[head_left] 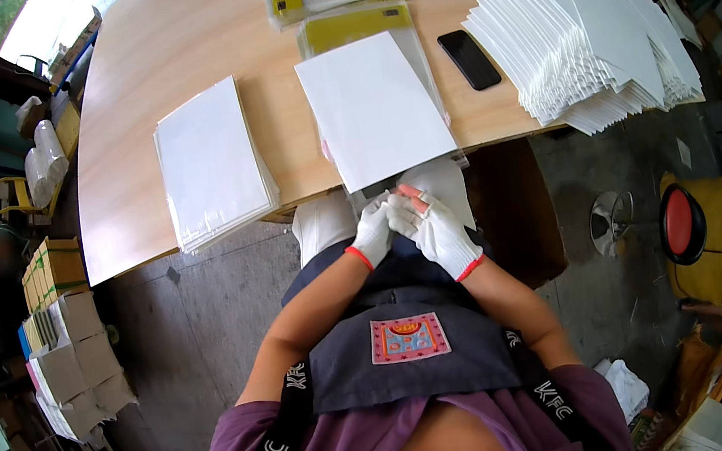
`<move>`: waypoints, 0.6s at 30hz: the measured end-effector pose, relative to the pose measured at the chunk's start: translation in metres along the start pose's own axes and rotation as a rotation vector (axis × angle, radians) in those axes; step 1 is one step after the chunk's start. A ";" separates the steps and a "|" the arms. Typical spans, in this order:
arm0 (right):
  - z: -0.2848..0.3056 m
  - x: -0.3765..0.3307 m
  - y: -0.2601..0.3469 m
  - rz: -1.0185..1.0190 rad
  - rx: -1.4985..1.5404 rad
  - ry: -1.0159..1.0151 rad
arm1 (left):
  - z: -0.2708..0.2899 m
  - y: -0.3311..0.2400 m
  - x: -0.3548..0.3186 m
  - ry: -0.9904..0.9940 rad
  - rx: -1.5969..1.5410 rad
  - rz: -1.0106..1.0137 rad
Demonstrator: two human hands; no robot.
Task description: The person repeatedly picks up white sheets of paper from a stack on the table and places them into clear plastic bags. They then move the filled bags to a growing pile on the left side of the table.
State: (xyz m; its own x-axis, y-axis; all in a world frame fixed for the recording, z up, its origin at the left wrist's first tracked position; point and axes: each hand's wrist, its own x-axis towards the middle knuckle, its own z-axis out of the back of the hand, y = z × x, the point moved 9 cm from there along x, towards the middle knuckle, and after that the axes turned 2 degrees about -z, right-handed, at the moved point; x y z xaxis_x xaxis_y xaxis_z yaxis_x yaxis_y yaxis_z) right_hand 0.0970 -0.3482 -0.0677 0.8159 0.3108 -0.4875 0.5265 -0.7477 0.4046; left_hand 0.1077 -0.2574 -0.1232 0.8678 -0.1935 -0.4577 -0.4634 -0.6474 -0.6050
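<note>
Lying at the near edge of the table (121, 160), the white sheet (375, 108) is the thing closest to the 2 hands. It looks flat, smooth and rectangular, and it is turned a little against the table edge. Under it are clear sleeves (410, 47), with a yellow-green part showing on its far side.

The left hand (373, 231) and the right hand (439, 233) meet just on the near side of the sheet, both in white gloves with red cuffs. The left fingers are bent together and touch the fingers of the right glove; I cannot tell if something small is between them. The right fingers are close together, and at least 2 bare fingertips come out of the glove.

To the left lies a sleeved stack (212, 164); to the right are a black phone (469, 60) and fanned white sheets (559, 39).
</note>
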 end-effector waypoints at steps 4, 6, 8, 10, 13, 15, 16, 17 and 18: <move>-0.040 -0.015 0.020 0.083 -0.831 0.121 | 0.023 -0.027 -0.031 -0.152 0.166 0.114; -0.061 -0.007 0.029 0.171 -1.358 0.085 | 0.032 -0.059 -0.039 -0.137 0.213 -0.037; -0.090 -0.002 0.031 0.470 -1.692 0.161 | 0.023 -0.094 -0.047 -0.110 0.531 -0.120; -0.111 0.004 0.017 0.754 -1.962 0.216 | 0.071 -0.084 -0.025 -0.161 0.714 -0.201; -0.119 0.022 -0.004 0.665 -2.234 0.227 | 0.086 -0.079 -0.018 -0.179 0.660 -0.185; -0.119 0.031 -0.007 0.653 -2.314 0.216 | 0.068 -0.086 -0.022 -0.141 0.702 -0.134; -0.119 0.031 -0.008 0.669 -2.291 0.265 | 0.060 -0.089 -0.027 -0.160 0.640 -0.089; -0.118 0.031 -0.009 0.684 -2.268 0.317 | 0.053 -0.092 -0.033 -0.182 0.576 -0.045; -0.115 0.029 -0.008 0.700 -2.244 0.366 | 0.050 -0.090 -0.036 -0.202 0.514 0.001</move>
State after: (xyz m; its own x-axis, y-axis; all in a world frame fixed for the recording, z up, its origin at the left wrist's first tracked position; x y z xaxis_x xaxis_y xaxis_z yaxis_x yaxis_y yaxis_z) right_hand 0.1436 -0.2652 0.0042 0.7760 0.6295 0.0381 -0.5919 0.7062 0.3885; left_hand 0.1093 -0.1554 -0.0847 0.8392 -0.0158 -0.5436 -0.5359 -0.1944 -0.8216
